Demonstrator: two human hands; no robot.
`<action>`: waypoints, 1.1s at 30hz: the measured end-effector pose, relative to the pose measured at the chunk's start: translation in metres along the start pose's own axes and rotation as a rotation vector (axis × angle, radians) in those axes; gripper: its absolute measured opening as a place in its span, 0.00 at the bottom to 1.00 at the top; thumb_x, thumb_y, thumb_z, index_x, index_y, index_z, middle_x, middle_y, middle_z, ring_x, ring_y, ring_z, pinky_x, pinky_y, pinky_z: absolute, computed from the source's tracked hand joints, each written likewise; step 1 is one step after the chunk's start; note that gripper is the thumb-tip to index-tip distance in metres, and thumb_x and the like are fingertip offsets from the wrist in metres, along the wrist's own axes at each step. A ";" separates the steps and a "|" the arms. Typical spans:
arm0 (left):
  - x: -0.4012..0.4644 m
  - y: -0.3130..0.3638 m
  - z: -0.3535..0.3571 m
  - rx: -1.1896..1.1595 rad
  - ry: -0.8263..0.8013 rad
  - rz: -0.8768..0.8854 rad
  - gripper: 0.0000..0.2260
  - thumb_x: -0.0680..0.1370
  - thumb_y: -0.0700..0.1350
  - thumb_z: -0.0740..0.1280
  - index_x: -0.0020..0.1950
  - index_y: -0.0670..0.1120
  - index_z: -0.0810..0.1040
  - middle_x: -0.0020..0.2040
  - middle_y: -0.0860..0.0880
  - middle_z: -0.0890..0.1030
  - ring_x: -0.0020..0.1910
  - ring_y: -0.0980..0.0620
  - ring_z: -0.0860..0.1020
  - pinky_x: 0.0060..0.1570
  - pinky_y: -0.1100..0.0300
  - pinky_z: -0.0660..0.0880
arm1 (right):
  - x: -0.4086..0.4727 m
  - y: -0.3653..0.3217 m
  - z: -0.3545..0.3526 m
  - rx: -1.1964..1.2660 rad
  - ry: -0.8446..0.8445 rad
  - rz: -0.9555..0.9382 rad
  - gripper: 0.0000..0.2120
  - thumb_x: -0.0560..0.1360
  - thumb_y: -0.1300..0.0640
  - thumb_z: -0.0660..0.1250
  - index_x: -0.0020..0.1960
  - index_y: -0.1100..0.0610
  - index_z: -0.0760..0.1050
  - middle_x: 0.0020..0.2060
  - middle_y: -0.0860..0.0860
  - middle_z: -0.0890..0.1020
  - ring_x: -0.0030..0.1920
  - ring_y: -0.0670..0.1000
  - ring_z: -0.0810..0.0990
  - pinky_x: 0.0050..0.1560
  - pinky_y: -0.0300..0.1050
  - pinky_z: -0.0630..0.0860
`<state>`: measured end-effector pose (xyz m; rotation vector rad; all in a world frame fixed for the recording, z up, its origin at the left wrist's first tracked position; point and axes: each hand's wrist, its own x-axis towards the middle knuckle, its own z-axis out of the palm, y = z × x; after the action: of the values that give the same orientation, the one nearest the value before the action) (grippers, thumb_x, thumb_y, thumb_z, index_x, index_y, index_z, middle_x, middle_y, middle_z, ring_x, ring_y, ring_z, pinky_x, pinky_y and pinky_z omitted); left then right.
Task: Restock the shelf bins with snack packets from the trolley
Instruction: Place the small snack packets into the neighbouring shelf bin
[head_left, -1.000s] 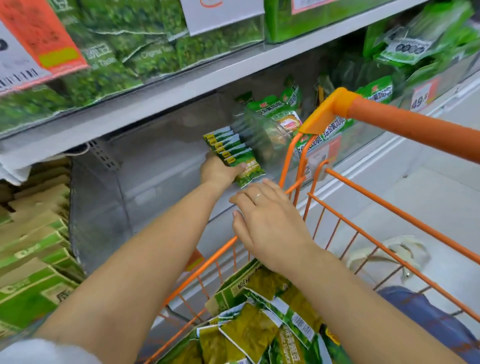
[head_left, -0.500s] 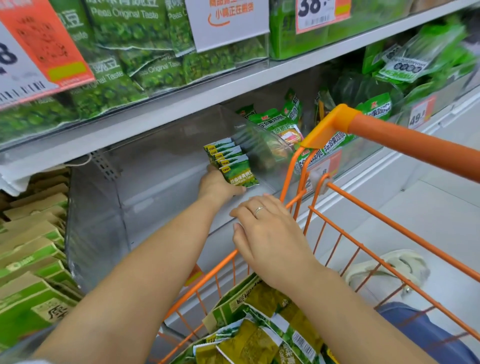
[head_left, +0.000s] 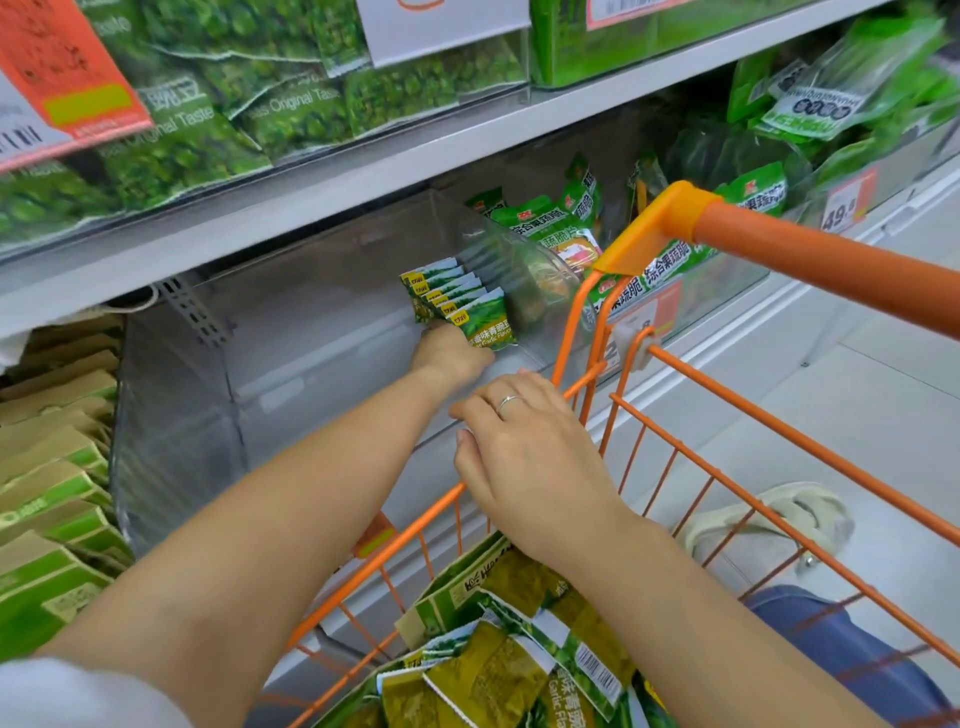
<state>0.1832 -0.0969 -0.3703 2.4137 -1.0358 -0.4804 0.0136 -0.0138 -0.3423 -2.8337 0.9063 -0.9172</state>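
The left hand reaches into the clear shelf bin and grips a fanned stack of green snack packets from below, holding them upright against the bin's right wall. The right hand rests with loosely bent fingers on the front rim of the orange trolley, holding nothing. More packets lie piled in the trolley beneath that wrist

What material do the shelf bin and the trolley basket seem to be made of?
Shelf bin: probably clear, glossy plastic, since the shelf and neighbouring packets show through its walls. Trolley basket: apparently metal wire with an orange coating, judging by its thin straight rods.
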 end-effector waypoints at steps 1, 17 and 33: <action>0.001 0.000 0.001 0.015 0.005 -0.004 0.22 0.72 0.49 0.70 0.62 0.39 0.74 0.59 0.40 0.77 0.57 0.42 0.77 0.48 0.57 0.72 | 0.000 0.000 0.000 0.000 -0.001 0.001 0.15 0.73 0.56 0.56 0.48 0.59 0.81 0.40 0.54 0.80 0.47 0.57 0.79 0.65 0.48 0.62; 0.002 -0.014 -0.014 -0.459 -0.136 -0.106 0.17 0.67 0.46 0.79 0.50 0.45 0.77 0.33 0.50 0.75 0.28 0.54 0.70 0.26 0.64 0.65 | 0.001 0.000 -0.003 -0.014 -0.088 -0.003 0.18 0.74 0.54 0.53 0.48 0.58 0.81 0.42 0.55 0.81 0.49 0.57 0.78 0.66 0.48 0.60; -0.025 0.001 -0.047 -0.480 -0.110 -0.109 0.09 0.71 0.46 0.75 0.43 0.47 0.75 0.42 0.49 0.78 0.41 0.52 0.75 0.39 0.60 0.73 | 0.004 0.004 -0.006 0.037 -0.110 -0.058 0.19 0.75 0.53 0.54 0.51 0.60 0.81 0.45 0.56 0.82 0.51 0.59 0.79 0.62 0.47 0.61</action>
<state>0.1896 -0.0655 -0.3274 2.0354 -0.7297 -0.8056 0.0107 -0.0186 -0.3363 -2.8598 0.7913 -0.7662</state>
